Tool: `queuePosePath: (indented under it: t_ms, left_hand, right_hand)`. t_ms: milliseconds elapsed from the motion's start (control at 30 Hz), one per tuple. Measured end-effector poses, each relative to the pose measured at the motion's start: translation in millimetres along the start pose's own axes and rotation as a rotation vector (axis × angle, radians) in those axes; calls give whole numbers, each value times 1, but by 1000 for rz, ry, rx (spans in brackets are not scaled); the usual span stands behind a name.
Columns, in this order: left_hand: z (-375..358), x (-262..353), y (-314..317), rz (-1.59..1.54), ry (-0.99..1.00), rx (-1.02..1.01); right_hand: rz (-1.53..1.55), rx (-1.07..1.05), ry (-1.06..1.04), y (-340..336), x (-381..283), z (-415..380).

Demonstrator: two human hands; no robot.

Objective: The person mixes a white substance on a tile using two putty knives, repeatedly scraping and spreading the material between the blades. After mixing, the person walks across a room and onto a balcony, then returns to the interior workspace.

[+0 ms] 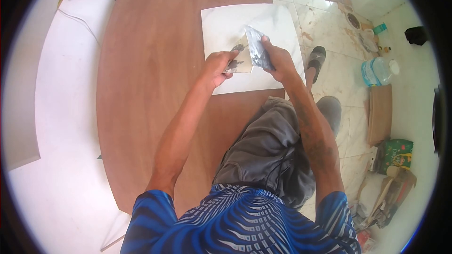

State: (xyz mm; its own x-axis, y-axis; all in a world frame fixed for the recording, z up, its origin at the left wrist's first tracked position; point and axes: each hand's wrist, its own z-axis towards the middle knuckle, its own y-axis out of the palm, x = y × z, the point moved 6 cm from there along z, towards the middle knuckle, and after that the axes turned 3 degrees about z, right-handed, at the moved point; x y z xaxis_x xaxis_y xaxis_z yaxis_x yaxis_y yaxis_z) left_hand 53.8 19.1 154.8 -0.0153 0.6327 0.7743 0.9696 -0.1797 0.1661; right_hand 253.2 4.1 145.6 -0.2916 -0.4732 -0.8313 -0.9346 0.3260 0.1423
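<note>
A white square tile [226,23] lies on a brown oval wooden board [150,66]. My left hand [219,66] grips a small beige piece [245,63] smeared with dark grey paste, over the tile's lower middle. My right hand [278,59] holds a metal scraper blade [254,42] with dark paste on it, its edge resting against the beige piece. The two hands almost touch above the tile.
My knee in grey shorts [270,150] rests at the board's right edge. Sandals [317,56] lie on the marble floor. A plastic water jug [376,71], a wooden piece [380,113], a green bag [398,153] and scattered tools lie to the right. A cable [77,19] runs at top left.
</note>
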Motion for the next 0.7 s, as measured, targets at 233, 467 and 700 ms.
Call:
queuePosePath:
  t_ms: [233,467,700]
  left_hand:
    - [25,0,0,-53,-26,-16]
    - [32,-4,-1,-50,-37,29]
    - [41,-9,-7,-12,-57,6]
  right_hand:
    - [-172,-65,-28,-19,17,8]
    - [-99,-134,71,-19,8,-32]
    - [-70,-167,141,-30,10,-59]
